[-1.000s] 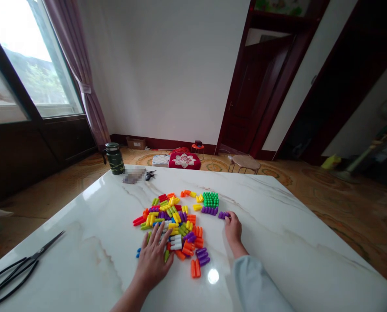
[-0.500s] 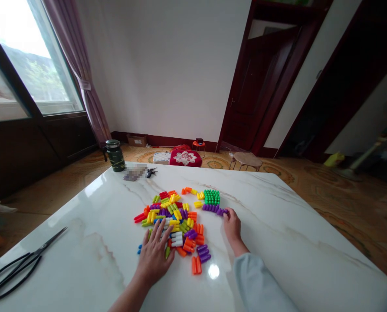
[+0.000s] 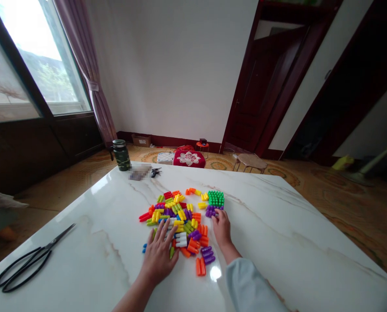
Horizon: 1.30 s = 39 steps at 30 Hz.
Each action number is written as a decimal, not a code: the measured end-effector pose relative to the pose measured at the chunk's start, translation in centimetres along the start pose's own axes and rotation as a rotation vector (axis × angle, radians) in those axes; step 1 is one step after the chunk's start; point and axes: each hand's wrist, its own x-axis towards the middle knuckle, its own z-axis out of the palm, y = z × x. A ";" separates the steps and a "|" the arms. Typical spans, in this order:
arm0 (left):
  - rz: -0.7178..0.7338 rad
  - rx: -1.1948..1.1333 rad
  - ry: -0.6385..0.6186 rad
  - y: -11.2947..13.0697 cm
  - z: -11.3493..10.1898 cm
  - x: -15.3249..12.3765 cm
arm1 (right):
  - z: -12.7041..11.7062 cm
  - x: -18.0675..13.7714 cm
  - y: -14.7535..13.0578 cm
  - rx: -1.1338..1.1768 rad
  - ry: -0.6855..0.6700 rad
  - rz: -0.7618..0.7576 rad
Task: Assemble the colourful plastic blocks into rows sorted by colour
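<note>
My left hand (image 3: 160, 255) lies flat with fingers spread over the near-left side of a pile of colourful plastic bullet-shaped pieces (image 3: 172, 211). My right hand (image 3: 222, 227) is at the pile's right, its fingertips closed on purple pieces (image 3: 211, 210). The fingers partly hide those pieces. Directly beyond them stands a tight block of green pieces (image 3: 216, 198) with rounded tops. Yellow pieces (image 3: 202, 205) lie just left of the purple ones. Nearer me are loose purple pieces (image 3: 208, 255) and an orange pair (image 3: 200, 266).
Black-handled scissors (image 3: 34, 260) lie on the white marbled table (image 3: 99, 268) at left. At the far left corner stand a camouflage-patterned bottle (image 3: 121, 155), a blurred-out item (image 3: 139, 172) and small black snips (image 3: 155, 172). A stool (image 3: 250, 161) is beyond the table.
My right hand has moved left, bringing the purple piece from the right end of the purple row in front of the others. My left hand stays on the pile. The view has shifted slightly.
</note>
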 end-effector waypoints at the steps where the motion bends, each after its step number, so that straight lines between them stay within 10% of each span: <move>1: 0.000 -0.001 0.000 0.0 0.0 0.0 | -0.3 -0.1 -0.2 -0.017 0.021 0.001; 10: -0.013 0.003 -0.040 0.2 -0.2 0.0 | -1.6 -0.6 -2.0 -0.205 -0.319 -0.237; 25: -0.041 -0.027 -0.065 0.6 -0.9 0.3 | -1.2 -0.6 -1.7 -0.178 -0.317 -0.085; 39: -0.050 -0.031 -0.058 0.8 -1.0 0.2 | -9.7 -8.6 -5.1 -0.004 -0.562 -0.168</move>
